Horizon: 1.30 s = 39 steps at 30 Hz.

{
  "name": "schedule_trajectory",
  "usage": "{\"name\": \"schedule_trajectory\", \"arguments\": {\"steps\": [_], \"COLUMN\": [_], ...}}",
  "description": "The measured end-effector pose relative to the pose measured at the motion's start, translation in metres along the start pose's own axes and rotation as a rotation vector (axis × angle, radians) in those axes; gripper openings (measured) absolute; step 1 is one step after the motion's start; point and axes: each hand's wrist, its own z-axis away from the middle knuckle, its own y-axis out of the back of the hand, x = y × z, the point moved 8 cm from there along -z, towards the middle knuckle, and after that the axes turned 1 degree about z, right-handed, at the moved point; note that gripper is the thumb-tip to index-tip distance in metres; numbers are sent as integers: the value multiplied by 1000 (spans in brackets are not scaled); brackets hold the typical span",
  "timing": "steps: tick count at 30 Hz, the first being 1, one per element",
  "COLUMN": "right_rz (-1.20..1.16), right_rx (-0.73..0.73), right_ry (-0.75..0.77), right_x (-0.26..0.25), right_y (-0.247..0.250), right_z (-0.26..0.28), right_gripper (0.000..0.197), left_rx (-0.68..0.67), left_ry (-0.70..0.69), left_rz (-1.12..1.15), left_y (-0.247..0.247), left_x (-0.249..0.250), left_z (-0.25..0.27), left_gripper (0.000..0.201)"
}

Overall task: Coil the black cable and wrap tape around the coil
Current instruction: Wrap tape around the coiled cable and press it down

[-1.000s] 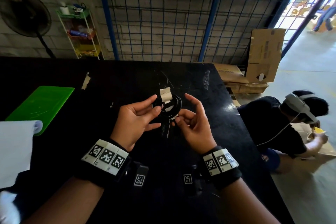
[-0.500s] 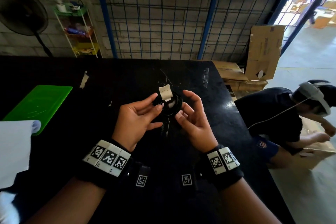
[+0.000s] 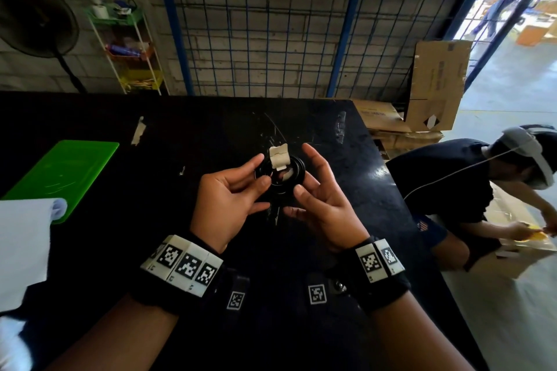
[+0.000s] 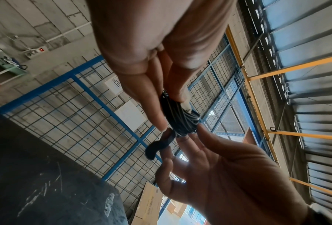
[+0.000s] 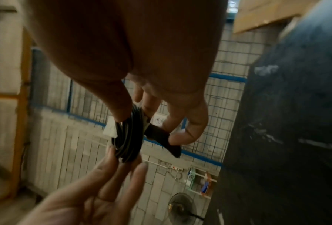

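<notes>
Between both hands (image 3: 229,199), taped black coil (image 3: 281,173)

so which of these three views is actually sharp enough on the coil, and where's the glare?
Head view: sharp, cable coil and its tape clear; wide-angle bowing, blown-out doorway top right. Left wrist view: coil fairly crisp, right hand backlit. Right wrist view: dim, motion-blurred, coil soft.

My hands work above a bare stretch of black surface (image 3: 211,135); a green tray (image 3: 63,172) and white paper (image 3: 21,250) crowd the left, a wire fence (image 3: 271,39) closes the far edge.
</notes>
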Motion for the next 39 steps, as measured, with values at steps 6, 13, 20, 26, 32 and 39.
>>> {"name": "schedule_trajectory", "arguments": {"steps": [6, 13, 20, 26, 32, 39], "right_rz": [350, 431, 382, 370, 401, 597], "right_rx": [77, 98, 280, 218, 170, 55], "right_ry": [174, 221, 321, 310, 246, 130], "right_x": [-9, -18, -30, -29, -34, -33], "right_y": [1, 0, 5, 6, 8, 4], "right_z": [2, 4, 2, -1, -5, -9], "right_gripper": [39, 39, 44, 41, 7, 16], "left_rx": [31, 23, 34, 49, 68, 72], "left_ry": [-7, -1, 11, 20, 21, 43], "left_rz": [-21, -36, 19, 65, 55, 65], "left_y": [3, 2, -5, -4, -1, 2], "left_x": [-5, -10, -11, -10, -12, -14], "left_z": [-1, 0, -1, -3, -2, -1], "left_gripper": [39, 40, 38, 36, 34, 33]}}
